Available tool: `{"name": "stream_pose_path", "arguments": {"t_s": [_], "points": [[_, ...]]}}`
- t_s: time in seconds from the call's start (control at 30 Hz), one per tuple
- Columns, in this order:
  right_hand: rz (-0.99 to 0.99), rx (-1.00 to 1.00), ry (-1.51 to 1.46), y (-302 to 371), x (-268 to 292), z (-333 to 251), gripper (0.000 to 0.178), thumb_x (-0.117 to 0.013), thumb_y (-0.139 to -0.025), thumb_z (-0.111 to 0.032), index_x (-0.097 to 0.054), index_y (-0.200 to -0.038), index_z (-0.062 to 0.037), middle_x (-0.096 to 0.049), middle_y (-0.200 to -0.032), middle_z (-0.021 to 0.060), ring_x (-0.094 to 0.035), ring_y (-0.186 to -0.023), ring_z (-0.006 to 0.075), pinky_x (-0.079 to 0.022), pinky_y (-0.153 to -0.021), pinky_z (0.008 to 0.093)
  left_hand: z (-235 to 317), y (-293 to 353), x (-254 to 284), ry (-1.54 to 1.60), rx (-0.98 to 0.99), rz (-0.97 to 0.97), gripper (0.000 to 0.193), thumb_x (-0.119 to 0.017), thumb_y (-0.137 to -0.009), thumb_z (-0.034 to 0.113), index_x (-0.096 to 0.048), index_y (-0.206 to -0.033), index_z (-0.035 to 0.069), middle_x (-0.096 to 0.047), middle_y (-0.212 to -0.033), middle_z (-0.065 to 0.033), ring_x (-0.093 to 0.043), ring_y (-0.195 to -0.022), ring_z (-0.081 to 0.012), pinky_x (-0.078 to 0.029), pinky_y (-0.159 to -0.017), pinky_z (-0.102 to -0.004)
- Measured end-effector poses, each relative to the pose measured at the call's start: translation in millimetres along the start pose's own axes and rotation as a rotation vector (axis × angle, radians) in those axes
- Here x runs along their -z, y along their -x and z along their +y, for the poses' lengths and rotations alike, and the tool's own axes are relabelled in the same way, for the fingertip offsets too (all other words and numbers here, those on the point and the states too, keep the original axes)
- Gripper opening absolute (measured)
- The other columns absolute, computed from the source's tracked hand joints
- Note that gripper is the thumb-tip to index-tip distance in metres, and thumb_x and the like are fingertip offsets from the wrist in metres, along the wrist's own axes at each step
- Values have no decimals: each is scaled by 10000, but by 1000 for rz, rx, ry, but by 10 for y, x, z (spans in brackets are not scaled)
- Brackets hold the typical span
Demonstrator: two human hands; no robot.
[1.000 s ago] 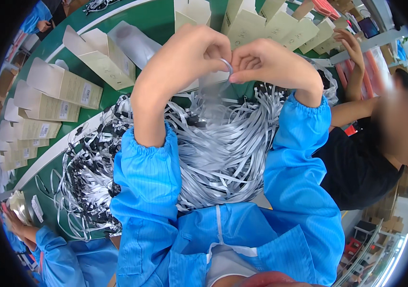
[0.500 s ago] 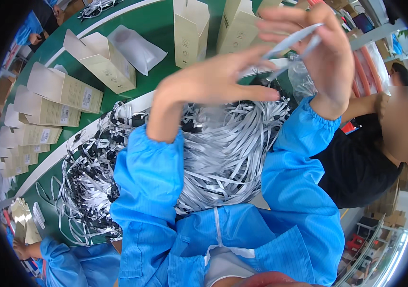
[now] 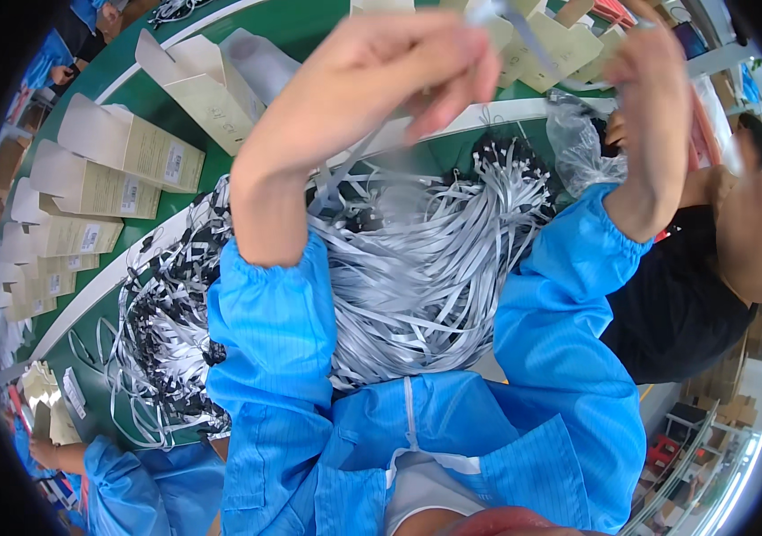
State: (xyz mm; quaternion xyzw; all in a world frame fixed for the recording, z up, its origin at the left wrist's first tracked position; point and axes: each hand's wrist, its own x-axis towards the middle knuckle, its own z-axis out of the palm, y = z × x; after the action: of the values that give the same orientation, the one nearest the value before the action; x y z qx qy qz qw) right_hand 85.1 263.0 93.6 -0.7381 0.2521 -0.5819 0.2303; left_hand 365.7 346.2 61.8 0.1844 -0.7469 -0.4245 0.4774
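My left hand (image 3: pixel 412 71) is raised over the far side of the heap, its fingers curled around a grey lanyard (image 3: pixel 533 40). The flat strap runs slackly across to my right hand (image 3: pixel 649 85), which is blurred but appears to pinch its other part. Below my forearms lies a big heap of silver-grey lanyards (image 3: pixel 417 286) with black ends. Another tangle of lanyards (image 3: pixel 171 353) sits beside my left sleeve. Behind my hands stand open cream boxes (image 3: pixel 542 54), partly covered by my fingers.
More open cream boxes (image 3: pixel 153 156) line the green table (image 3: pixel 100 362) at left. A white tube-like bag (image 3: pixel 260 62) lies behind one box. A clear plastic bag (image 3: pixel 582 134) is near my right wrist. A person in black (image 3: pixel 680 299) is close on my right; a co-worker's blue sleeve (image 3: pixel 126 473) shows lower left.
My hands have moved farther apart, and my left fingers, stretched out before, are now curled. The lanyard spans the gap between them. The boxes appear slightly farther right.
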Motion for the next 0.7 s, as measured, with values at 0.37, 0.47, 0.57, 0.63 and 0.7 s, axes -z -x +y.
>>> {"name": "stream_pose_path", "arguments": {"t_s": [0.37,0.47,0.57,0.63,0.7], "points": [[-1222,-100,-48,126,-1161,-144,456,-740,-904,-342,-625,-1176,6,-650,-945,60,-596,-802,138,-445,-657,278,474,100,-366,120,-160,561,394,-500,-1063,338,-647,-1080,-27,-670,-883,-55,-629,-802,-114,-506,-727,-236],[-1168,45,-17,97,-958,-85,271,-683,-961,-206,-627,-1104,17,-606,-969,8,-567,-846,114,-428,-702,244,394,144,-326,64,-183,507,362,-512,-1059,325,-619,-1103,-18,-662,-879,-57,-641,-834,-132,-501,-748,-258],[-777,116,-76,184,-882,-216,235,-515,-1038,-164,-583,-901,14,-483,-755,8,-456,-649,88,-366,-603,243,96,215,-284,-127,-28,392,351,-533,-1050,314,-609,-1140,-16,-671,-925,-69,-645,-896,-145,-502,-804,-274],[-725,303,-367,6,-878,111,229,-513,-1037,-170,-591,-947,25,-543,-874,43,-521,-741,117,-409,-690,268,-83,192,-263,-247,69,305,348,-547,-1044,307,-602,-1165,-14,-677,-955,-76,-647,-937,-154,-503,-841,-285],[-594,668,-974,-169,-971,352,250,-508,-1037,-182,-609,-1040,47,-662,-1114,114,-652,-924,175,-497,-865,319,-123,175,-192,-309,119,272,349,-554,-1041,304,-598,-1178,-14,-680,-970,-80,-648,-957,-158,-503,-860,-290]]}}
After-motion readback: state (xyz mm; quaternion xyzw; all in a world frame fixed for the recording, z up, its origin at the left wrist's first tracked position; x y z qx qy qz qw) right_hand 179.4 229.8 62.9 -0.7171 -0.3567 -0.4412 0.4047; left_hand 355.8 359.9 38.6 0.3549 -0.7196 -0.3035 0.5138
